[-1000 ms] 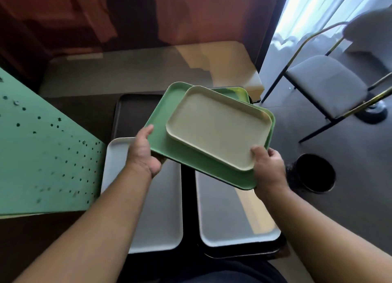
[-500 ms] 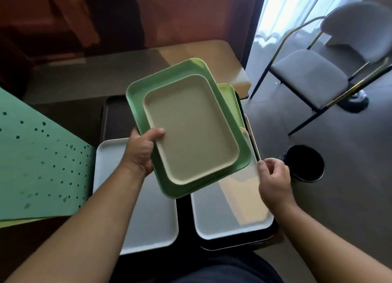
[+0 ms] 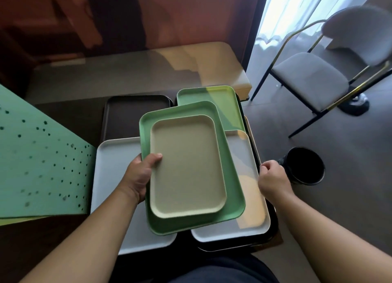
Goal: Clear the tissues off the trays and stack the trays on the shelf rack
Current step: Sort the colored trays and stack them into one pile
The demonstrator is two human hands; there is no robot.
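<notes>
My left hand grips the left edge of a green tray with a smaller beige tray nested in it, thumb on the beige rim. The pair hangs above the other trays. My right hand is at the right edge of a white tray that lies on a black tray; its fingers curl at that rim, and I cannot tell whether they grip it. Another white tray lies to the left, a second green tray and a black tray behind. No tissues are visible.
A green perforated panel slants in at the left. A tan table stands behind the trays. On the floor to the right sit a black bin and a grey chair with gold-trimmed legs.
My right hand let go of the green and beige pair and dropped to the white tray's right edge. My left hand alone turned the pair lengthwise and brought it closer and lower.
</notes>
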